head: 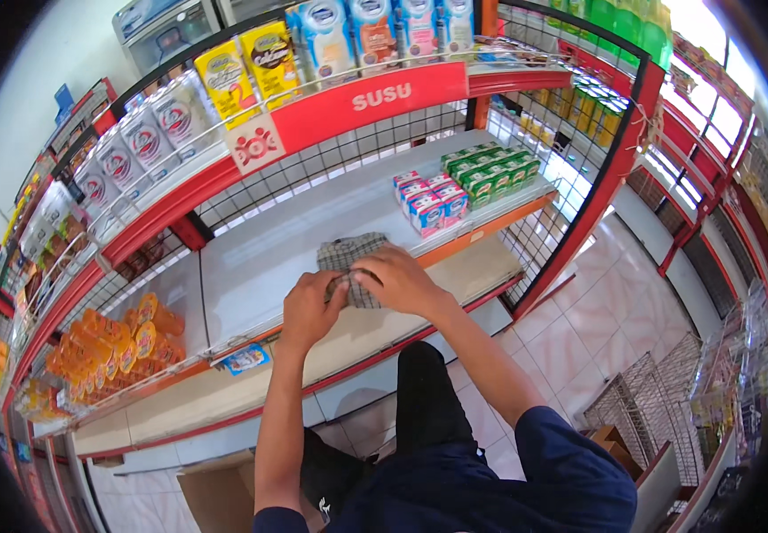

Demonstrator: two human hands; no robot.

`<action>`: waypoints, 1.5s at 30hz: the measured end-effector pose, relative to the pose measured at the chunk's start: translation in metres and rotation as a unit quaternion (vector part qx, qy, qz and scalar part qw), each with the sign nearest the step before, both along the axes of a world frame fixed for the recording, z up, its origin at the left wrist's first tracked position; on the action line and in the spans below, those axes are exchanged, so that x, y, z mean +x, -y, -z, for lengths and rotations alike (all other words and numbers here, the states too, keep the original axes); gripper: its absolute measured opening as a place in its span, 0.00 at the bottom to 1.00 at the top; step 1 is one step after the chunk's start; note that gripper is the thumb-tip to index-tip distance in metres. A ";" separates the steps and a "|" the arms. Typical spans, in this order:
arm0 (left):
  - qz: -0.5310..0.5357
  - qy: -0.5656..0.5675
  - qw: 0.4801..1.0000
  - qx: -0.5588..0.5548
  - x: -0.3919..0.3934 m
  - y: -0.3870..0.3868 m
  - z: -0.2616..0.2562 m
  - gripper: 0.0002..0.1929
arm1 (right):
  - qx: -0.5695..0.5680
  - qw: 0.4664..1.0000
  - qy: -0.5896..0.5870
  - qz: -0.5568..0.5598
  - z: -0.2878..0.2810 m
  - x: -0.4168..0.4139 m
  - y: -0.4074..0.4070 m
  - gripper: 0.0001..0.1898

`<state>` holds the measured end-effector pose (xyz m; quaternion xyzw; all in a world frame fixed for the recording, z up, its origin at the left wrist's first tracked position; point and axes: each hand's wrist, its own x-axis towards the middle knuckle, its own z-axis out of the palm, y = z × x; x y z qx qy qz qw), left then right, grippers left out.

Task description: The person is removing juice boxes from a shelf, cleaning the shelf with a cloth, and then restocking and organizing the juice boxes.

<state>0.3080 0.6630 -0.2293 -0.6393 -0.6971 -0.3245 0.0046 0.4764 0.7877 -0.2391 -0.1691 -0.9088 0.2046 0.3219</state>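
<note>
A grey checked cloth (352,252) is bunched at the front edge of a white metal shelf (257,273). My left hand (314,303) grips its near left part, thumb and fingers pinched together. From the right, my right hand (400,280) holds the same cloth, its fingers curled over the top. Both hands meet close together, and part of the cloth hangs below them over the shelf's edge. What lies inside the fingers is hidden.
Small pink-and-blue milk cartons (430,203) and green cartons (490,173) stand right on the shelf. Orange-lidded cups (117,343) are at the left. Above runs a shelf with a red sign (371,98). A cardboard box (217,490) sits on the floor by my legs.
</note>
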 end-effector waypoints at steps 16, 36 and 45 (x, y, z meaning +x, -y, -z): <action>0.090 -0.033 0.995 0.013 0.052 -0.147 -0.050 0.44 | 0.098 0.962 0.113 0.230 -0.050 0.089 -0.102 0.29; 0.168 0.016 0.984 0.057 0.051 -0.168 -0.051 0.58 | 0.149 0.949 0.199 0.192 -0.078 0.072 -0.112 0.31; 0.112 -0.034 0.982 0.146 0.031 -0.016 -0.104 0.52 | 0.253 0.965 0.040 0.053 -0.150 0.071 0.007 0.35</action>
